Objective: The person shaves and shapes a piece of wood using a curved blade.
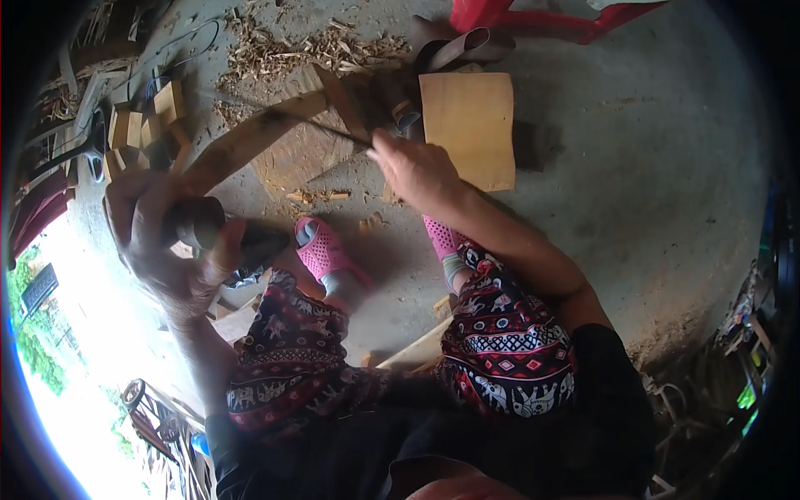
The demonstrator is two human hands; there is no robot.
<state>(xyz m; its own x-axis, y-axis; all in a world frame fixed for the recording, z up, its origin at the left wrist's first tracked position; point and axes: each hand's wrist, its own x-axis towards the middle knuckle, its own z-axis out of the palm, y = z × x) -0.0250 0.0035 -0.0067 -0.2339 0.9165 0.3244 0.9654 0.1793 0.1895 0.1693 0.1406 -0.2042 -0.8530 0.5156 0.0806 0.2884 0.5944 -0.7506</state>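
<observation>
My left hand (171,242) is wrapped round the dark, rounded near end of a long, curved piece of wood (250,133). This piece reaches up and right over a wooden chopping block (300,162), which has a pale, rough top. My right hand (417,167) is closed on a thin, dark, blade-like tool (337,131). From that fist the tool points up and left, crossing the wood near its far end. The right fingers hide its handle, and I cannot tell its exact kind.
A yellowish square board (471,129) lies right of the chopping block. Wood shavings (283,54) cover the floor beyond it. Several cut wood blocks (150,125) sit at the left. Pink clogs (323,250) are on my feet, and a red plastic object (533,21) stands at the back.
</observation>
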